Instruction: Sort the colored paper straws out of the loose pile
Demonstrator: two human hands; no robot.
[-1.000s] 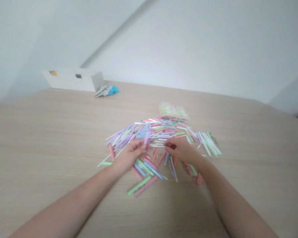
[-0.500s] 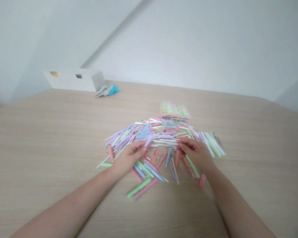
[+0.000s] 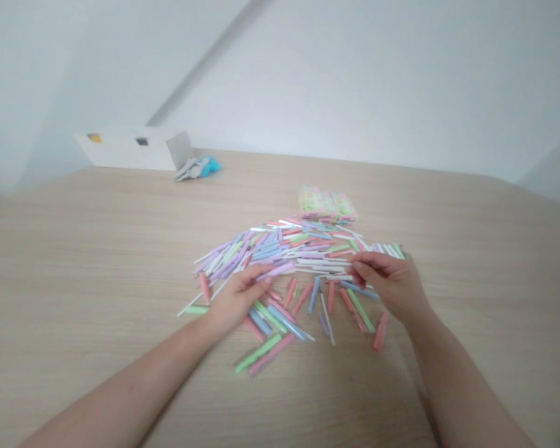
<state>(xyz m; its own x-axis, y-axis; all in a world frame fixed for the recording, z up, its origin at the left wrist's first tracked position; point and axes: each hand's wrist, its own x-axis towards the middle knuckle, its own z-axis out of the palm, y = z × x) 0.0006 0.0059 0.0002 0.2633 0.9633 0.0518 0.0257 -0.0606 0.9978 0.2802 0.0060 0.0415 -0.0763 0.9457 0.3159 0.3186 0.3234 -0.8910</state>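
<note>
Purple tube (image 3: pixel 280 269) in left hand (image 3: pixel 240 291), white box (image 3: pixel 121 154), orange showing at opening (image 3: pixel 94 138).

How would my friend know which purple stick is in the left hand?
On the wooden table lies a spread of coloured sticks. Find the left hand there. The purple stick is pinched in it; other purple sticks lie loose.

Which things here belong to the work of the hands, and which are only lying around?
In the work:
left hand, holding a purple stick
right hand, at the white sticks
loose coloured sticks

Apparently just lying about:
white box
grey-and-blue bundle beside it
patterned stack behind the sticks (perhaps related)
</note>
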